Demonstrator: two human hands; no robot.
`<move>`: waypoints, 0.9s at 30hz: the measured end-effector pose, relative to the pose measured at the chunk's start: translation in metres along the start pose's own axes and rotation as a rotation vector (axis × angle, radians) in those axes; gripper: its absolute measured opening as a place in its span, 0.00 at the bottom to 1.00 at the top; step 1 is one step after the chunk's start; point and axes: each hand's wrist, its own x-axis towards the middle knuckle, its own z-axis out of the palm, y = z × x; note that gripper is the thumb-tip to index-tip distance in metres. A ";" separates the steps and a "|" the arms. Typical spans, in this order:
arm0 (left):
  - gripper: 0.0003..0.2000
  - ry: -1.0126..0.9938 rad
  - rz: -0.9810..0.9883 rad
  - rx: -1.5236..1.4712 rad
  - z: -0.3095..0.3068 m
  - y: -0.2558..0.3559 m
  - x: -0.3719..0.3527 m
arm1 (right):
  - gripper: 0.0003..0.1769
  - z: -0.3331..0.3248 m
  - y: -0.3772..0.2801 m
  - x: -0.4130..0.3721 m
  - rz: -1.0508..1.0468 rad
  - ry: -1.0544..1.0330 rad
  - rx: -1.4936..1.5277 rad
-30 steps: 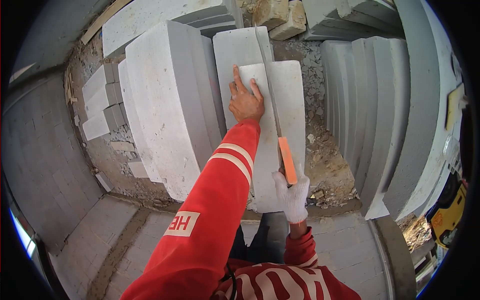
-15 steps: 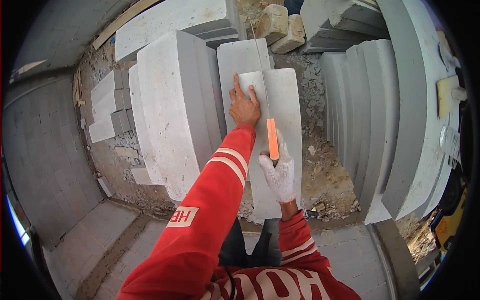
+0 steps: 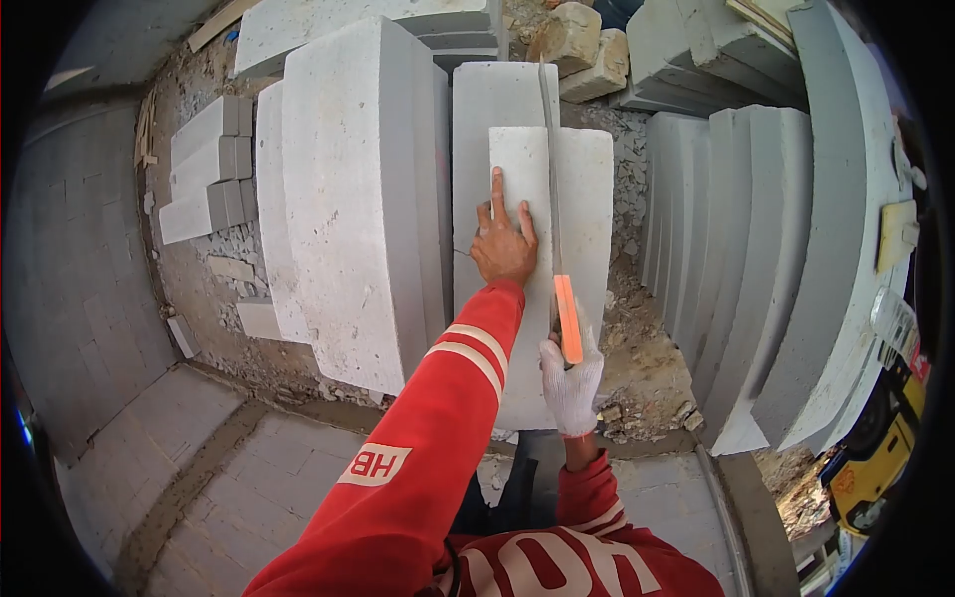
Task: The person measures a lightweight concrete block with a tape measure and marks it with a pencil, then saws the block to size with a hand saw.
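My L hand (image 3: 504, 242) is spread flat on the pale block (image 3: 582, 219), fingers fwd; my gloved R hand (image 3: 573, 378), apart from it, is closed round the saw's orange handle (image 3: 568, 320), w/ the saw blade (image 3: 553, 169) lying lengthwise over the block. Stacked blocks (image 3: 338, 199) stand to the L, more blocks (image 3: 751, 239) to the R, & rubble (image 3: 629, 169) shows btwn.

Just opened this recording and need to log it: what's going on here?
The person's bare left hand rests, fingers spread, on a pale grey rectangular block. Their right hand, in a white knit glove, grips the orange handle of a long metal saw blade, which runs lengthwise along the block. How deep any cut goes can't be told.
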 end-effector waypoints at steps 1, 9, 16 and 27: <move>0.32 -0.012 0.000 0.006 0.000 0.000 0.000 | 0.31 0.009 -0.005 0.027 -0.058 0.015 0.025; 0.33 -0.045 0.003 -0.043 -0.006 -0.001 -0.002 | 0.31 -0.019 0.001 -0.089 -0.080 0.137 -0.221; 0.33 -0.038 0.026 -0.033 -0.004 0.001 -0.001 | 0.28 0.007 -0.014 0.040 -0.113 0.091 -0.082; 0.33 -0.029 0.001 -0.007 -0.004 0.001 -0.004 | 0.25 -0.013 -0.006 -0.073 -0.065 0.107 -0.064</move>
